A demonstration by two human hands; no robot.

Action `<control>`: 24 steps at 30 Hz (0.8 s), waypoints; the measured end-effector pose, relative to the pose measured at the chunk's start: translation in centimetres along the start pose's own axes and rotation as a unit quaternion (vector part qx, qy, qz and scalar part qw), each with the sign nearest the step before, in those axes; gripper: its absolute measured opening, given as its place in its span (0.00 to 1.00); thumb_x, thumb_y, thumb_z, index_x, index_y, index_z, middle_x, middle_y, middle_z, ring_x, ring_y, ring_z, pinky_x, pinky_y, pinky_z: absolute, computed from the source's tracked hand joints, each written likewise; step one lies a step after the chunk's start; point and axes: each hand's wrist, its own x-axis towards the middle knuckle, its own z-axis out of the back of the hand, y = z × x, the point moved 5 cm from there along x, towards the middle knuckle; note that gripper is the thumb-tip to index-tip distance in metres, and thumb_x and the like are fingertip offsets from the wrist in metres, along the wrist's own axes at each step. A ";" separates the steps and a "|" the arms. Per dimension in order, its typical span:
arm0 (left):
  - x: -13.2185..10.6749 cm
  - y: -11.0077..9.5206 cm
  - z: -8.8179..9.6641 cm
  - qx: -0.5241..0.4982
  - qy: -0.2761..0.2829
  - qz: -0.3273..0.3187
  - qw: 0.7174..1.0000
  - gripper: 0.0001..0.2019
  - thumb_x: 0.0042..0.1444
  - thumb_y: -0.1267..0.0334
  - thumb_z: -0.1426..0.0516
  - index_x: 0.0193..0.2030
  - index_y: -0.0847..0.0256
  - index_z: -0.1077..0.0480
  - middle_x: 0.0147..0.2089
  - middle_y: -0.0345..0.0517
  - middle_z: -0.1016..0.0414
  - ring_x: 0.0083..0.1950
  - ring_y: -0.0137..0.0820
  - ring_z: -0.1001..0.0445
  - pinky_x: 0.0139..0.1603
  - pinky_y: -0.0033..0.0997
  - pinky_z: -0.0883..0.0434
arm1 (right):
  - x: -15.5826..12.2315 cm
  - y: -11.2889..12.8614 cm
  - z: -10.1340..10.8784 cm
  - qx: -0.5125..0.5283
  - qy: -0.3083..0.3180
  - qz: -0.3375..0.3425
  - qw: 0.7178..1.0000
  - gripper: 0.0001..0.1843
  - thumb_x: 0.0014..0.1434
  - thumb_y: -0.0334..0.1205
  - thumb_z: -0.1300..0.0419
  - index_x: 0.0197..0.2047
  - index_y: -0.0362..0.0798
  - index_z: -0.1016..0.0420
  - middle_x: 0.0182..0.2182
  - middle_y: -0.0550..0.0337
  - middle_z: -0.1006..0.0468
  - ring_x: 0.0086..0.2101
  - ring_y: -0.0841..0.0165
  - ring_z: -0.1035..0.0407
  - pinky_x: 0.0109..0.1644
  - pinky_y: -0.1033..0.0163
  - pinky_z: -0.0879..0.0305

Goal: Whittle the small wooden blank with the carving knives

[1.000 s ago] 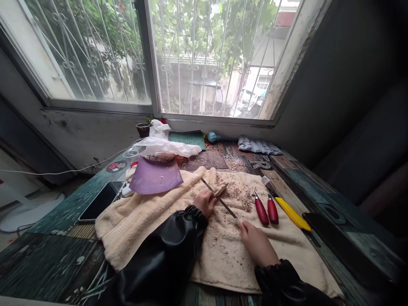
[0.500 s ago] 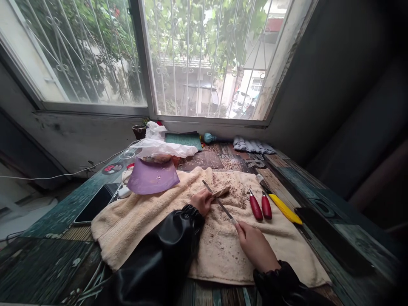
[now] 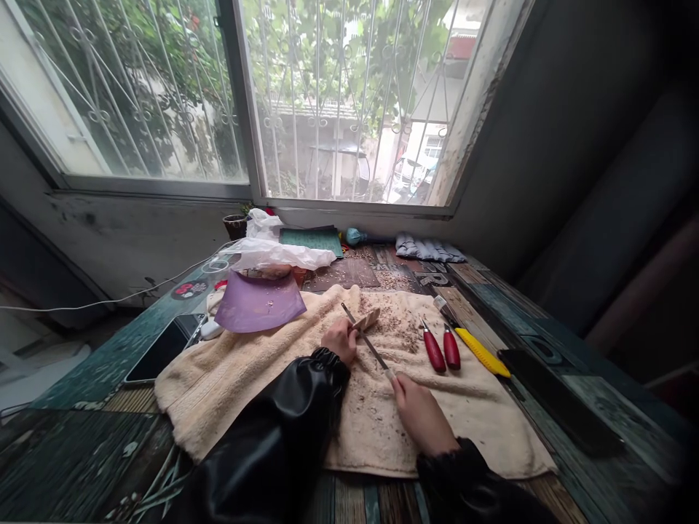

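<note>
My left hand [image 3: 339, 340] is closed around a small flat piece of wood [image 3: 367, 320], whose pointed end sticks out to the right. In my right hand [image 3: 421, 413] is the pale handle of a thin metal file [image 3: 374, 354]. The file slants up and left across the wood, near my left fingers. Both hands are over a beige towel [image 3: 262, 393] strewn with wood shavings. Right of them on the towel lie two red-handled carving knives [image 3: 433, 349]. My left fingers partly hide the wood.
A yellow-handled tool [image 3: 483, 353] and a brush [image 3: 445, 309] lie along the towel's right side, beside a long dark object [image 3: 560, 400]. At left are a purple sheet [image 3: 261, 304] and a tablet [image 3: 164, 349]. White plastic [image 3: 281, 255] and a green mat [image 3: 311, 240] sit toward the window.
My right hand and the file have shifted left along the wood. The wood's tip has also swung slightly left and up. The whole view has drifted a little.
</note>
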 end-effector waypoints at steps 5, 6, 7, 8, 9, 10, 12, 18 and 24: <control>0.2 -0.3 -0.5 -0.084 0.063 -0.088 0.991 0.03 0.48 0.66 0.47 0.30 0.61 0.34 0.32 0.43 0.31 0.33 0.29 0.32 0.33 0.28 0.34 | -0.6 -1.0 0.4 0.008 -0.008 -0.010 1.000 0.18 0.59 0.43 0.61 0.31 0.49 0.33 0.28 0.55 0.26 0.31 0.67 0.33 0.31 0.67 0.49; 0.0 -0.5 -0.6 -0.095 0.071 -0.102 0.988 0.03 0.48 0.66 0.47 0.30 0.61 0.34 0.32 0.43 0.30 0.33 0.29 0.32 0.33 0.28 0.34 | 0.2 -0.4 0.3 0.008 -0.009 -0.005 1.000 0.18 0.60 0.42 0.62 0.31 0.49 0.33 0.28 0.54 0.25 0.30 0.67 0.33 0.31 0.67 0.49; -0.1 -0.6 -0.7 -0.099 0.074 -0.111 0.986 0.03 0.48 0.66 0.48 0.30 0.61 0.34 0.31 0.43 0.30 0.33 0.29 0.32 0.33 0.27 0.34 | 1.1 0.3 0.3 0.007 -0.012 -0.006 1.000 0.18 0.60 0.41 0.61 0.32 0.48 0.32 0.29 0.53 0.25 0.31 0.67 0.33 0.31 0.67 0.49; -0.2 -0.8 -0.7 -0.097 0.074 -0.113 0.986 0.03 0.49 0.66 0.48 0.30 0.61 0.34 0.31 0.43 0.30 0.33 0.29 0.32 0.33 0.27 0.34 | 2.2 1.0 0.2 0.007 -0.011 -0.011 1.000 0.18 0.60 0.41 0.61 0.32 0.47 0.32 0.30 0.52 0.26 0.31 0.67 0.33 0.31 0.67 0.49; -0.3 -0.8 -0.7 -0.087 0.067 -0.106 0.988 0.03 0.49 0.66 0.48 0.30 0.61 0.34 0.31 0.43 0.30 0.33 0.29 0.32 0.33 0.27 0.34 | 3.1 1.7 0.1 0.010 -0.012 -0.010 1.000 0.19 0.60 0.42 0.61 0.32 0.45 0.32 0.30 0.51 0.26 0.31 0.68 0.33 0.32 0.67 0.49; -0.4 -0.9 -0.7 -0.074 0.057 -0.092 0.991 0.03 0.48 0.66 0.48 0.30 0.61 0.34 0.30 0.43 0.30 0.32 0.29 0.32 0.32 0.28 0.34 | 3.8 2.3 0.0 0.013 -0.012 -0.009 1.000 0.20 0.60 0.42 0.62 0.33 0.45 0.31 0.30 0.51 0.26 0.32 0.68 0.34 0.32 0.67 0.49; -0.5 -0.8 -0.6 -0.044 0.035 -0.060 0.997 0.03 0.48 0.66 0.48 0.30 0.60 0.34 0.30 0.43 0.30 0.32 0.30 0.31 0.32 0.29 0.34 | 4.4 2.7 -0.2 0.018 -0.010 -0.004 1.000 0.20 0.60 0.42 0.61 0.33 0.44 0.31 0.30 0.50 0.26 0.32 0.68 0.34 0.32 0.67 0.49; -0.3 -0.7 -0.3 -0.043 0.014 -0.028 0.999 0.03 0.47 0.66 0.47 0.29 0.60 0.34 0.30 0.42 0.30 0.31 0.30 0.32 0.32 0.28 0.35 | 1.9 0.5 -0.6 0.020 0.005 -0.006 1.000 0.18 0.60 0.41 0.61 0.31 0.46 0.32 0.29 0.53 0.26 0.31 0.69 0.34 0.32 0.68 0.49; -0.3 -0.9 -0.4 -0.086 0.055 -0.093 0.990 0.02 0.46 0.66 0.47 0.27 0.61 0.34 0.28 0.42 0.30 0.29 0.27 0.32 0.30 0.26 0.35 | 4.1 2.4 -0.8 0.013 -0.003 -0.027 1.000 0.21 0.61 0.41 0.63 0.36 0.45 0.31 0.31 0.50 0.26 0.33 0.67 0.34 0.33 0.66 0.48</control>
